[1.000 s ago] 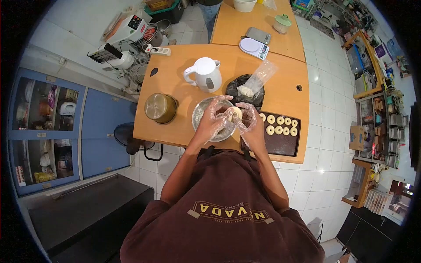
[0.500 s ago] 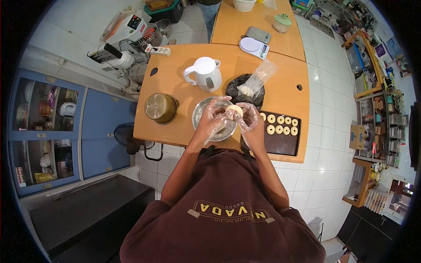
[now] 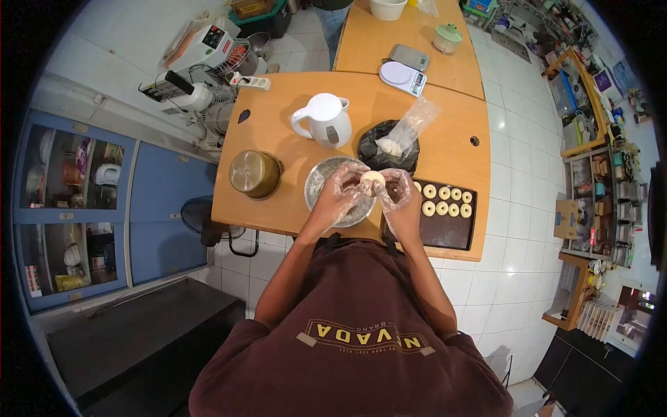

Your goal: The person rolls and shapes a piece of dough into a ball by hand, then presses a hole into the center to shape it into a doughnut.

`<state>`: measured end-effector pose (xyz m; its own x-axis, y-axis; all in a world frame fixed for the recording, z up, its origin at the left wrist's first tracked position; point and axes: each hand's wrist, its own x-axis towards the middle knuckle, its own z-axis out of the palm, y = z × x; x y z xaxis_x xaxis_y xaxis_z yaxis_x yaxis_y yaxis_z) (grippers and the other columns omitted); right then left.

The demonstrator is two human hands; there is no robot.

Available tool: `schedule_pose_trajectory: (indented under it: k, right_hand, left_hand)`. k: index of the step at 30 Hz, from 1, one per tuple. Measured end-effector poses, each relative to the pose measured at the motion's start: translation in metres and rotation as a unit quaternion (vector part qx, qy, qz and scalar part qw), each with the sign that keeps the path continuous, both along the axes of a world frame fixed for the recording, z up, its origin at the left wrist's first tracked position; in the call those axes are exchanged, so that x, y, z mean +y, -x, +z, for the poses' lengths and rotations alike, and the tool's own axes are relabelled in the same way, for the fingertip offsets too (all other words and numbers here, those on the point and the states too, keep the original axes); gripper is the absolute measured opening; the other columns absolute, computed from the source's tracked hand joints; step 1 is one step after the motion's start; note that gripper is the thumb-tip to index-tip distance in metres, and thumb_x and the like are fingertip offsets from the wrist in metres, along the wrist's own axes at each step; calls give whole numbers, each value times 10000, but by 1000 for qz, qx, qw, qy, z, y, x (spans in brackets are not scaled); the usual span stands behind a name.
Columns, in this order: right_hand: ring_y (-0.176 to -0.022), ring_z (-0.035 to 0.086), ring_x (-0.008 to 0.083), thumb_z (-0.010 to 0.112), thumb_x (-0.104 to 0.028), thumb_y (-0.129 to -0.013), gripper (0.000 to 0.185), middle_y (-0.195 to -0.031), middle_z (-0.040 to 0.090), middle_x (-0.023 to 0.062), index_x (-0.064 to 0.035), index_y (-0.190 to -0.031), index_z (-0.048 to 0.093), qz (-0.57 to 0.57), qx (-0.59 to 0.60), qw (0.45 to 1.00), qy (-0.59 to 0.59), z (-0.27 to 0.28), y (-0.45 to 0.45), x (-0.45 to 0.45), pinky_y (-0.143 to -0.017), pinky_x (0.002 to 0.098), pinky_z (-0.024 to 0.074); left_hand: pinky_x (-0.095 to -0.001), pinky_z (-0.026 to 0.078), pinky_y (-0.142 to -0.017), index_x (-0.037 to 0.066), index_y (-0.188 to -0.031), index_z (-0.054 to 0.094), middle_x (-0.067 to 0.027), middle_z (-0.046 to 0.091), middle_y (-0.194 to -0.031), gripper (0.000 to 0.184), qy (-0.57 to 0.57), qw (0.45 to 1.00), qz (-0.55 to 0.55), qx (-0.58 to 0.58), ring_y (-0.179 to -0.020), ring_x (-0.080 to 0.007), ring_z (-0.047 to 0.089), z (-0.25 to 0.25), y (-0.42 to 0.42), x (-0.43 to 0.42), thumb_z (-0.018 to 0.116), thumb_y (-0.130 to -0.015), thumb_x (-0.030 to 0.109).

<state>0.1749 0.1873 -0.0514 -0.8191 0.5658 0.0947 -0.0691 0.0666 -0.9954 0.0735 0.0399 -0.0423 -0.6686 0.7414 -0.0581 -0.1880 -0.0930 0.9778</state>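
Flour-dusted, my left hand grips the left side of a pale dough piece, and my right hand grips its right side. Both thumbs press on the near face of the dough; the fingertips behind it are partly hidden. Below the hands is a metal bowl with white flour in it. Right of my right hand lies a dark baking tray with rows of small dough rings. A clear bag with white powder rests on a black plastic bag beyond the hands.
On the wooden table stand a white kettle, a brownish container and a power strip. Scales and a green-lidded jar are farther back. Another person's legs show at the far edge.
The dough has turned slightly between my fingers, and both thumbs now meet closer on its near face. The hands stay over the right side of the bowl.
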Motion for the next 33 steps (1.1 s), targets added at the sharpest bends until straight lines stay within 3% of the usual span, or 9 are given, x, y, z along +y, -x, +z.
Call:
schedule_pose_trajectory:
  k: [3,5,8,14,21,23,26,29,33]
  right_hand:
    - [-926,734,173,745,-32,-897,286,-1026,757,104,-12,-1177,686,-4,-25,1000,9,14,-1,0,-824,313,569]
    - [-934,696,130,749,-20,-921,292,-1045,742,82,-3,-1202,672,29,-41,998,-35,24,-2,4,-841,288,555]
    - [-939,685,108,757,-13,-924,301,-1047,738,73,6,-1212,671,47,-39,995,-77,26,0,10,-850,278,551]
    - [-953,693,111,765,-24,-917,277,-1053,744,90,15,-1181,689,37,-39,998,-36,16,0,11,-858,285,554]
    - [-965,691,122,735,-14,-940,253,-1057,740,92,30,-1186,693,44,-15,994,-98,21,0,12,-855,287,554]
    - [-961,694,129,728,-13,-945,251,-1060,741,96,38,-1188,695,56,-40,996,-56,22,-2,14,-852,288,555]
    - [-950,695,131,725,-15,-950,241,-1063,742,95,42,-1182,701,53,-53,996,-52,17,-5,18,-849,287,556]
    - [-945,692,124,724,-15,-953,236,-1061,743,87,42,-1181,700,45,-67,995,-65,21,-7,16,-850,283,556]
    - [-949,691,118,729,-19,-953,250,-1055,747,82,36,-1194,691,50,-54,997,-20,12,-7,15,-851,279,555]
  left_hand:
    - [-356,515,-1043,-27,-1333,566,-124,661,-1260,364,19,1000,0,22,-1223,-190,625,1,2,1,664,-988,32]
    - [-363,515,-1040,-33,-1337,569,-132,670,-1246,373,40,998,-5,38,-1216,-194,630,-1,3,3,663,-980,22]
    - [-365,513,-1045,-21,-1366,562,-132,656,-1285,400,67,987,22,142,-1229,-201,625,-42,7,0,639,-973,-14]
    - [-356,511,-1043,4,-1380,561,-118,629,-1324,435,13,998,7,54,-1234,-195,617,9,-3,5,615,-953,-54]
    - [-349,505,-1042,-3,-1366,567,-106,660,-1261,393,79,986,15,146,-1170,-194,642,11,-1,8,613,-976,-16]
    - [-348,502,-1042,-3,-1363,568,-101,666,-1249,371,84,978,3,191,-1159,-191,644,12,3,7,616,-995,12]
    - [-347,500,-1042,-4,-1352,572,-95,662,-1264,359,53,998,-15,35,-1178,-185,632,31,-4,11,618,-997,17]
    - [-341,499,-1043,-7,-1334,580,-98,655,-1282,341,19,1000,15,-5,-1193,-172,621,11,-8,7,624,-998,23]
    - [-376,444,-1136,-7,-1423,517,-110,594,-1409,437,19,999,-32,2,-1312,-210,566,12,-4,6,647,-1025,115]
